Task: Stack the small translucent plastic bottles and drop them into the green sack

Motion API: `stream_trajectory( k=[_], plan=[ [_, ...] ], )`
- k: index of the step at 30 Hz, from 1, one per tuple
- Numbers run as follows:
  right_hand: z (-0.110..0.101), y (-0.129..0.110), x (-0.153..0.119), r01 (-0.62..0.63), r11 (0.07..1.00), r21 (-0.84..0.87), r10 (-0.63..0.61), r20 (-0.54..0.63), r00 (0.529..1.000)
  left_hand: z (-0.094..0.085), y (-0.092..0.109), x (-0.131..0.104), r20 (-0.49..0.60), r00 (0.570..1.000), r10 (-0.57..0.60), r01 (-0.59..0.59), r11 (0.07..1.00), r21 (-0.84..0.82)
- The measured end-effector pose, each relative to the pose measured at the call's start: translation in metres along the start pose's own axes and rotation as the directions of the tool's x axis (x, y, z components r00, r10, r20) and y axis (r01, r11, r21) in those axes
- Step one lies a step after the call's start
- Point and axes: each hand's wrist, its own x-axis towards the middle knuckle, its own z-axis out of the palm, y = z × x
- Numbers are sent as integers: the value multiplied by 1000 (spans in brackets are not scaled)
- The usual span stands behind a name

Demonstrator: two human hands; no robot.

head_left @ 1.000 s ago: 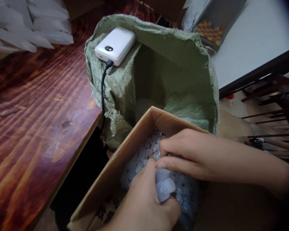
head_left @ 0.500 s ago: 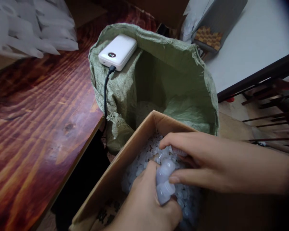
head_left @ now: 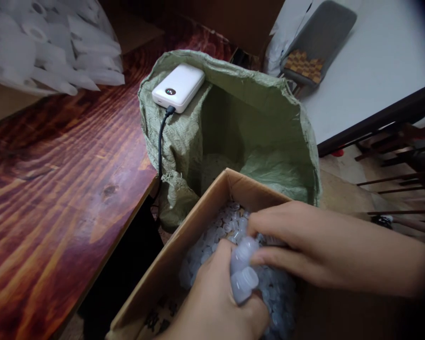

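Note:
A cardboard box [head_left: 184, 245] at the bottom centre holds a heap of small translucent white plastic caps [head_left: 219, 226]. My left hand [head_left: 212, 302] is closed around a short stack of these caps [head_left: 242, 276], which sticks out above my thumb. My right hand [head_left: 304, 245] reaches in from the right, its fingers curled over the heap and its thumb pressed against the top of the stack. What lies under its fingers is hidden.
Behind the box stands an open green woven sack [head_left: 255, 127]. A white power bank [head_left: 179, 87] with a black cable [head_left: 161, 141] lies on its rim. At the left are a dark wooden table [head_left: 56, 179] and white plastic bags [head_left: 46, 42]; a white surface [head_left: 371, 61] is at the right.
My right hand has drawn back to the right across the caps and closed down onto the stack. The view has shifted slightly; my left hand keeps its hold.

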Motion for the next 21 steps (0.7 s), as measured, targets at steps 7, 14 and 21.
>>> stream_trajectory(
  k=[7,14,21],
  plan=[
    [-3,-3,-3,113,992,63,-106,-109,988,-1,0,2,23,998,51,-50,998,-32],
    [-2,-5,-1,-5,999,-45,-2,-143,990,0,-4,2,21,999,48,-48,999,6],
    [-3,-7,-2,4,999,-45,-10,-143,990,1,-3,2,41,996,76,-76,997,-2]
  ],
)
